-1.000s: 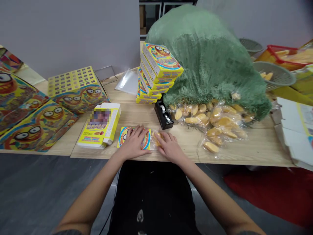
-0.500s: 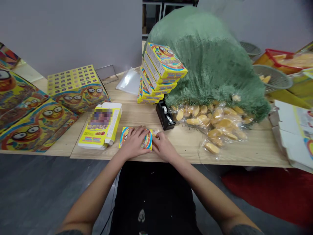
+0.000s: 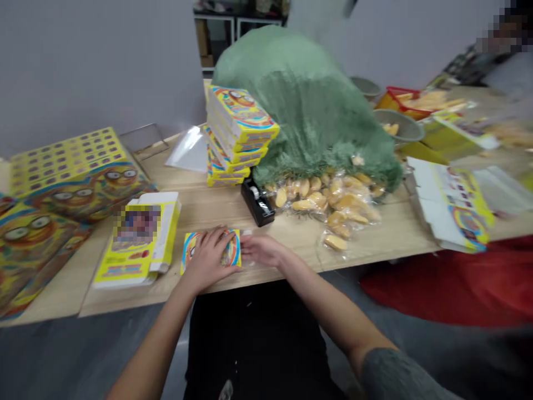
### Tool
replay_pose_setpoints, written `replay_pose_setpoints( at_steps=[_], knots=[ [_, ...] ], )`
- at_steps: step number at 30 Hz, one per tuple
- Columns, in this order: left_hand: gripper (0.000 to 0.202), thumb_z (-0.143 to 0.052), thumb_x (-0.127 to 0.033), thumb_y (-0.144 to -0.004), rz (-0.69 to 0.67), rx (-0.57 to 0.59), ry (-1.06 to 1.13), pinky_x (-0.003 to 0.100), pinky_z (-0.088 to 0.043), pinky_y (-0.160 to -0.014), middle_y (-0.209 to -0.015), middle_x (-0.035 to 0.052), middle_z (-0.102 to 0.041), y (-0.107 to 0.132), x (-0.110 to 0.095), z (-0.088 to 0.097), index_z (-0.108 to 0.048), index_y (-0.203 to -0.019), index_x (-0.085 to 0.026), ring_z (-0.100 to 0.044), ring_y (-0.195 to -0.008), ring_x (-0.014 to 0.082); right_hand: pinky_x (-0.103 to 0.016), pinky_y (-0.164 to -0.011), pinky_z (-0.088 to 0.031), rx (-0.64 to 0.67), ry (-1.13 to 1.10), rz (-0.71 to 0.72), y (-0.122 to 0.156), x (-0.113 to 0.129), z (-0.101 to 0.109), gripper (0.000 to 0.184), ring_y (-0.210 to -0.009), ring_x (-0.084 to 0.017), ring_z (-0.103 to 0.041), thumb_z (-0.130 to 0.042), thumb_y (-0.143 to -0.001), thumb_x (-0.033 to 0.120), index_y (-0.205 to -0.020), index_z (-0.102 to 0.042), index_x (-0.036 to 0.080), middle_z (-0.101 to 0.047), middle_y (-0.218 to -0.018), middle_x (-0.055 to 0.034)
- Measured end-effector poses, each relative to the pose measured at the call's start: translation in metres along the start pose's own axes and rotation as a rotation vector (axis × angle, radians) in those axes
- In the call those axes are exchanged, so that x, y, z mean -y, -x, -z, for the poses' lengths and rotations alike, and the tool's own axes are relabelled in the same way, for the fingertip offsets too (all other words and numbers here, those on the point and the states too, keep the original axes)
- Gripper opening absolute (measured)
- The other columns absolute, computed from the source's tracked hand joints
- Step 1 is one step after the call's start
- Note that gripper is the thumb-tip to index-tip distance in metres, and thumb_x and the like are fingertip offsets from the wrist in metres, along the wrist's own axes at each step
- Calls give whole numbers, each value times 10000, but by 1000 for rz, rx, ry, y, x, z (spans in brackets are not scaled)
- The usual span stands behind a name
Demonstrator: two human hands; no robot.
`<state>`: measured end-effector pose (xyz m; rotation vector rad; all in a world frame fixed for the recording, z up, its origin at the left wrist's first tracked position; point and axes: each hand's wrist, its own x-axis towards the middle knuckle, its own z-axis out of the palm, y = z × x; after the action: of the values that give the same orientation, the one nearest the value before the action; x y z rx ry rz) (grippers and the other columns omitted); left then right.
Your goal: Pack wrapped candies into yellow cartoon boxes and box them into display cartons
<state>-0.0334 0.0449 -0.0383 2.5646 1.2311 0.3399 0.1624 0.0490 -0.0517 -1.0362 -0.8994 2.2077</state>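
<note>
1. Small flat cardboard box, yellow with blue and red print (image 3: pixel 235 253), lies on the pale wood-grain surface (image 3: pixel 200 208), near the front edge and directly before the person. Its middle is covered by the left hand (image 3: pixel 210 256).
2. Placement appears chosen for reach: both hands meet at the box with elbows bent. The left hand's spread over the top probably steadies it against the surface, leaving the right end accessible.
3. Left hand pose: palm down, fingers extended and slightly apart, pointing away from the body; thumb toward the box's right end. Open, resting on the box rather than wrapped around it.
4. Right hand (image 3: pixel 262 250) pose: rolled partly onto its side, fingers pointing left to the box's right end, loosely extended. Blurred; cannot tell whether it has hold of anything.
5. A bit of clear plastic film (image 3: pixel 246 233) shows beside the right fingers. Contents hidden.
6. Black tape dispenser (image 3: pixel 258 205) stands just beyond the right hand, presumably kept there for easy reach.
7. Clear-wrapped yellow oval pieces (image 3: pixel 316 200) spill from the mouth of the large green fabric sack (image 3: pixel 308 100), to the right of the dispenser; the lying sack likely serves as a supply.
8. Uneven stack of yellow printed boxes (image 3: pixel 245 119) stands behind the dispenser. Larger yellow-and-white cardboard box (image 3: pixel 125 264), a flap sticking out, lies left of the left hand.
</note>
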Motion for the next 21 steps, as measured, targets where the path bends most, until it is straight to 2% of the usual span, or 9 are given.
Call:
replay_pose_setpoints(
  at_steps=[4,6,8,10,12,13,15,18,21],
  knots=[
    [783,-663,-610,-716,-24,-13,-46,539,-306,-1056,-1403,158,-450,-3,9,-6,-443,-1351,-209,-413,-1286,357,-346,-836,-529,-13,49,18,-25,-3,-19,251,-799,-169,-680,-415,-872,227,-971,-625,130,-705,-822,-64],
    [784,-659,-612,-718,-46,4,-48,536,-319,-1054,-1408,151,-449,-3,15,-6,-439,-1357,-214,-413,-1289,360,-354,-795,-540,-22,108,34,-22,-2,-20,287,-788,-181,-679,-394,-885,220,-1024,-627,126,-701,-821,-61],
    [802,-655,-630,-711,-62,15,-50,551,-319,-1055,-1442,152,-414,-2,17,-2,-434,-1365,-221,-379,-1318,380,-375,-825,-530,-81,198,91,3,4,-7,299,-852,-192,-669,-437,-875,210,-1101,-623,148,-702,-900,-61],
    [791,-655,-629,-715,-55,-36,-57,572,-317,-1051,-1464,164,-382,-7,8,4,-443,-1356,-218,-336,-1343,402,-401,-959,-462,-260,387,216,47,16,24,365,-1026,-199,-619,-491,-838,136,-1176,-612,201,-678,-1070,-60],
    [603,-634,-543,-788,-68,-131,-29,544,-354,-1027,-1390,158,-465,-20,-19,5,-508,-1277,-214,-399,-1301,370,-444,-1029,-399,-708,986,433,99,28,70,462,-1140,-228,-560,-417,-793,6,-1140,-657,197,-657,-1147,-90],
    [446,-604,-466,-843,-100,-170,7,498,-388,-1002,-1295,137,-543,-31,-39,2,-552,-1207,-214,-471,-1236,325,-476,-1036,-382,-890,1229,452,124,34,94,512,-1174,-253,-539,-395,-762,-45,-1111,-679,199,-654,-1159,-106],
    [167,-487,-283,-937,-228,-171,127,375,-447,-912,-1070,73,-651,-60,-90,-13,-611,-1020,-208,-590,-1030,211,-546,-1054,-330,-1115,1602,402,162,41,139,618,-1330,-326,-394,-426,-747,-72,-1236,-621,251,-527,-1371,-119],
    [170,-470,-262,-950,-483,-81,74,334,-453,-838,-984,46,-664,-113,-169,-54,-606,-1028,-195,-598,-973,192,-590,-1072,-281,-1162,1834,376,187,41,182,549,-1415,-377,-248,-549,-774,8,-1244,-607,287,-383,-1498,-106],
    [198,-423,-158,-955,-509,-80,-69,341,-440,-790,-976,99,-653,-155,-215,-93,-604,-1020,-110,-593,-982,219,-528,-1114,-269,-1141,1629,557,191,39,196,263,-1415,-336,-276,-616,-809,152,-1055,-682,221,-425,-1469,-117]
  ],
)
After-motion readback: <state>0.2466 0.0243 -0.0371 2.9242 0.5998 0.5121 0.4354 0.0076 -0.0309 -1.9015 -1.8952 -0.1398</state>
